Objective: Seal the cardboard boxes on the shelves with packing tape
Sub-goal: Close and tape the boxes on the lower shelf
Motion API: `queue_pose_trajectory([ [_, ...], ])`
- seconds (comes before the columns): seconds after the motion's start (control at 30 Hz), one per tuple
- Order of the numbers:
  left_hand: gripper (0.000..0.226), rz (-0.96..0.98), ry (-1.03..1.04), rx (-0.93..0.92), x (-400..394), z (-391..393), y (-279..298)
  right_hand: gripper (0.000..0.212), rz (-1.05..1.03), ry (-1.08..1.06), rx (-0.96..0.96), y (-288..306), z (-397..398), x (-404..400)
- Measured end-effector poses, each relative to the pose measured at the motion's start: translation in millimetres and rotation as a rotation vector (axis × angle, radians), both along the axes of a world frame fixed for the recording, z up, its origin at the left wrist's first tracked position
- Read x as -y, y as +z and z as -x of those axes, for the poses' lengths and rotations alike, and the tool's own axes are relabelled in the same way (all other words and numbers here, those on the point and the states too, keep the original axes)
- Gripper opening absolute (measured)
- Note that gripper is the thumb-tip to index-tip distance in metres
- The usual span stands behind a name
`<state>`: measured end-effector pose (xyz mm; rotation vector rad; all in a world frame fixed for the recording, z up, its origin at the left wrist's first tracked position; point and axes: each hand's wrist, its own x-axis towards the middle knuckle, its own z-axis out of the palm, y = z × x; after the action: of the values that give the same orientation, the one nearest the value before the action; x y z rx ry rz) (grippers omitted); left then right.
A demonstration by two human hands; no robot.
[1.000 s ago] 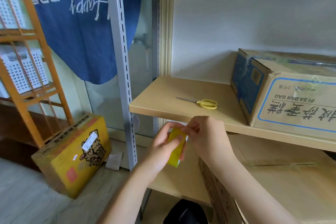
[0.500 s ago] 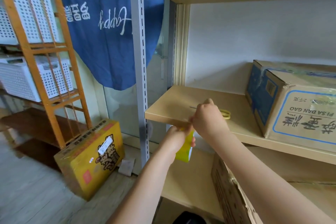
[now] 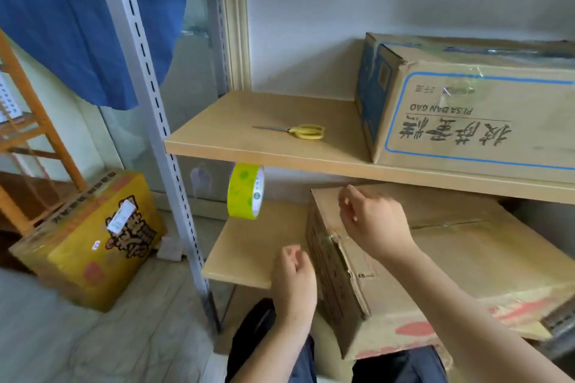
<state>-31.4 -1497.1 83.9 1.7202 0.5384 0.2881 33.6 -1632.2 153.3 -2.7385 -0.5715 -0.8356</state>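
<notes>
Nearest the viewer, the left hand (image 3: 294, 277) hangs in front of the lower shelf (image 3: 249, 252) with its fingers loosely curled and holding nothing. Just beyond it, the right hand (image 3: 371, 221) hovers above the left end of the unsealed box (image 3: 451, 261) on that shelf, fingers also loosely curled and empty; whether it touches the cardboard cannot be told. The box's top flaps meet along a seam running away to the right. To the left of the box, the roll of tape (image 3: 245, 191), yellow-green with darker spots, hangs on edge just beneath the front rim of the upper shelf (image 3: 249, 146), apart from both hands. On the upper shelf lie yellow-handled scissors (image 3: 298, 130), blades pointing left, and to their right stands a taped box (image 3: 466, 109) with a blue outline and printed lettering. A grey slotted upright (image 3: 149, 96) carries the shelves. On the floor to the left rests a yellow carton (image 3: 90, 239), tilted; behind it stands an orange wooden rack (image 3: 34, 121), and a blue cloth (image 3: 71, 15) hangs above.
</notes>
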Motion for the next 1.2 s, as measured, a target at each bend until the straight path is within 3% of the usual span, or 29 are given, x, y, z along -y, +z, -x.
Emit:
queue_pose_trajectory([
  [0.1, 0.044, -0.195, -0.199, -0.085, 51, -38, 1, 0.013, -0.025, -0.272, -0.243, -30, -11, 85],
  [0.23, 0.064, -0.674, -0.239, -0.210, 96, -72, -15, 0.042, 0.027, -0.490, -0.371, -48, -24, 179],
  [0.37, 0.065, -0.870, -0.256, -0.229, 98, -89, -36, 0.060, 0.026, -0.626, -0.538, -58, -41, 247],
  [0.47, 0.062, -0.853, -0.268, -0.228, 82, -108, -39, 0.076, -0.086, -0.697, -0.671, -66, -59, 273],
  [0.6, 0.052, -0.644, -0.208, -0.348, 64, -131, -25, 0.088, -0.209, -0.811, -0.694, -73, -68, 286],
  [0.67, 0.050, -0.665, -0.223, -0.375, 51, -137, -21, 0.082, -0.230, -0.819, -0.643, -72, -66, 285],
  [0.83, 0.074, -0.667, -0.253, -0.433, 4, -153, -21, 0.083, -0.187, -0.836, -0.553, -81, -44, 258],
  [0.93, 0.071, -0.695, -0.177, -0.382, -13, -158, -36, 0.088, -0.197, -0.892, -0.602, -87, -38, 240],
  [1.1, 0.068, -0.825, -0.142, -0.438, -25, -149, -35, 0.076, -0.149, -0.865, -0.586, -83, -32, 233],
  [1.2, 0.064, -0.771, -0.129, -0.490, -19, -141, -20, 0.087, -0.147, -0.889, -0.639, -84, -26, 222],
])
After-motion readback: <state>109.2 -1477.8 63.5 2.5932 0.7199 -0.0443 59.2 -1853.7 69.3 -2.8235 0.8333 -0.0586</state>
